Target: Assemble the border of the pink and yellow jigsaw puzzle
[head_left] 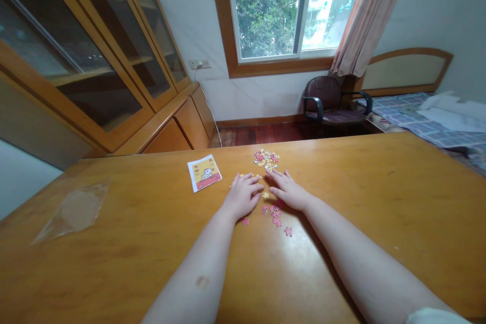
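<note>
"On the bench point(125, 263), where is the heap of puzzle pieces point(267, 158) lying?"

"It's sitting just beyond my fingertips, nearer my right hand point(290, 192). A yellow piece point(266, 195) is resting between both hands."

"How are you holding them?"

"My right is spreading its fingers; my left point(243, 196) is curving palm-down, and whether it's pinching anything, I can't tell."
</note>
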Tool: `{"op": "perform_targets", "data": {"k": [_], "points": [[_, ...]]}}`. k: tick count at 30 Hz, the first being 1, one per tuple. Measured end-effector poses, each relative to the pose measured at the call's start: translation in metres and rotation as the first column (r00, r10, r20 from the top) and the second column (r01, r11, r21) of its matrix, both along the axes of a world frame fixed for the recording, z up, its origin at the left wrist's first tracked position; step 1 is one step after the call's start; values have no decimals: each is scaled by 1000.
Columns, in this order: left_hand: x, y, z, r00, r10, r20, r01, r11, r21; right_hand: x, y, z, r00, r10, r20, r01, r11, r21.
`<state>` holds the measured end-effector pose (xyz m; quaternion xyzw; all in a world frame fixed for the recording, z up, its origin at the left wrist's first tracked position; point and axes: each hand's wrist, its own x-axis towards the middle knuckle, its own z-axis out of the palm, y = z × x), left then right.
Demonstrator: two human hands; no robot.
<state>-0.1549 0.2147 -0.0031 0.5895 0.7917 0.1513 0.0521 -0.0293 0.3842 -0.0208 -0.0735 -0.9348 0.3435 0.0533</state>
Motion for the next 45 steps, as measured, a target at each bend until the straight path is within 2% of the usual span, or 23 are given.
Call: {"op": "perform_targets", "data": {"k": [3, 5, 8, 12, 16, 18, 20, 22, 26, 31, 37, 45], "points": [[4, -1, 4, 983, -180, 27, 180, 984, 2, 0, 1, -1, 1000, -3, -7, 3, 1000, -7], [5, -1, 5, 984, -173, 31, 173, 985, -1, 0, 1, -2, 1000, 0, -7, 0, 1000, -1], [2, 0, 4, 1000, -19, 25, 19, 1000, 9, 0, 1, -2, 1000, 5, -7, -5, 1000, 15], [-5, 1, -2, 989, 146, 19, -147, 989, 36, 0, 0, -2, 1000, 2, 10, -2, 999, 51], [-13, 1, -11, 927, 374, -30, -373, 927, 48, 0, -3, -4, 1000, 27, 4, -28, 992, 119], [-16, 1, -16, 891, 453, -31, -454, 891, -10, -2, -5, -4, 999, 40, 21, -43, 987, 155], [-17, 1, -21, 899, 438, -25, -439, 895, -83, -4, -7, -4, 998, 48, 41, -55, 982, 181], [-18, 1, -23, 927, 374, -31, -374, 918, -133, -7, -8, -4, 997, 53, 50, -62, 977, 202], [-19, 1, -26, 955, 293, -54, -298, 941, -161, -10, -10, -4, 994, 99, 47, -108, 968, 226], [-20, 2, -25, 955, 291, -54, -296, 943, -154, -11, -13, -2, 985, 168, 38, -172, 953, 249], [-17, 3, -26, 971, 223, -91, -234, 964, -128, -13, -19, 0, 974, 217, 63, -226, 934, 276], [-14, 7, -23, 962, 263, -74, -266, 963, -48, -14, -19, -1, 974, 218, 69, -228, 931, 284]]}}
